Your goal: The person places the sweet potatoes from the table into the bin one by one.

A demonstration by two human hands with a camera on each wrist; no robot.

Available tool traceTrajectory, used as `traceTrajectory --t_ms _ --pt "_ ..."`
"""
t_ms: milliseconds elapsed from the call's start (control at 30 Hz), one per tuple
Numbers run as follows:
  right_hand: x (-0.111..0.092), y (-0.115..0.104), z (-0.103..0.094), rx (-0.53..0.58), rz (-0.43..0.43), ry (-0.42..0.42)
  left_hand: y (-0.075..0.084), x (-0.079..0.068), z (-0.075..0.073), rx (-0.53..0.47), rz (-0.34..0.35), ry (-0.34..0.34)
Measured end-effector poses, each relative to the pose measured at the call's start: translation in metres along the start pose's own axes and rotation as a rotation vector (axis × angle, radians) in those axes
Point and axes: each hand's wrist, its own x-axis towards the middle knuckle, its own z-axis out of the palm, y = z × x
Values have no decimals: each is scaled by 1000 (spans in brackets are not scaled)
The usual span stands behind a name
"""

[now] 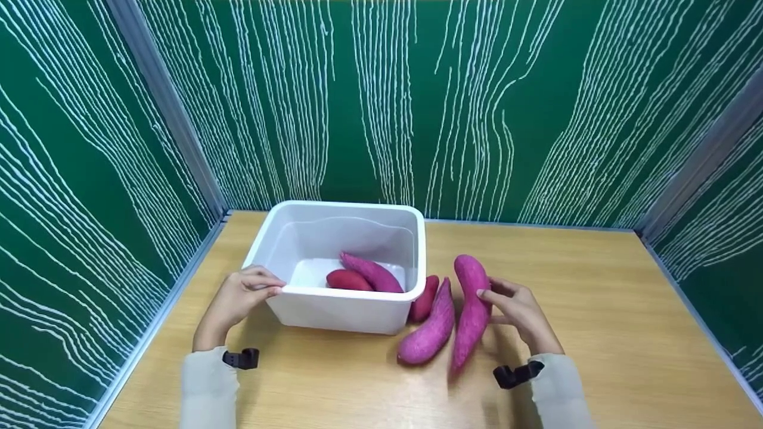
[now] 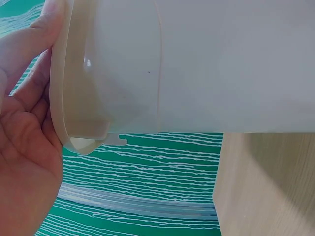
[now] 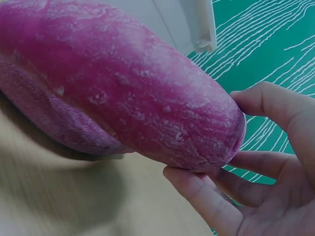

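Note:
A white plastic bin (image 1: 340, 311) stands left of centre on the table, and my left hand (image 1: 243, 298) pinches its near-left rim between thumb and fingers. Inside lie a long purple sweet potato (image 1: 375, 273) and a redder one (image 1: 347, 280). My right hand (image 1: 517, 307) grips a long, curved purple sweet potato (image 1: 471, 304) by its side, thumb on top; the right wrist view shows the fingers around its thick end (image 3: 197, 128). Just left of it, a second curved sweet potato (image 1: 428, 333) rests on the table. A red one (image 1: 424, 299) lies against the bin's right wall, partly hidden.
The wooden table (image 1: 596, 310) extends to the right and in front of the hands. Green panels with white wavy lines (image 1: 381, 107) enclose it at the back and sides, joined by grey metal posts (image 1: 167, 107).

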Motion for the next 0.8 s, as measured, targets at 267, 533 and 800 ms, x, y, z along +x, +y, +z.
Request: traceTrajectory --t_ms 267,533,800 --pt "3 -13 -2 -8 -7 -5 0 0 0 -1 41 9" --pt "5 -24 -3 -18 -7 -14 -2 -1 0 -21 58 9" --pt "6 -36 -5 -23 -31 -37 -1 -1 0 -33 53 5"
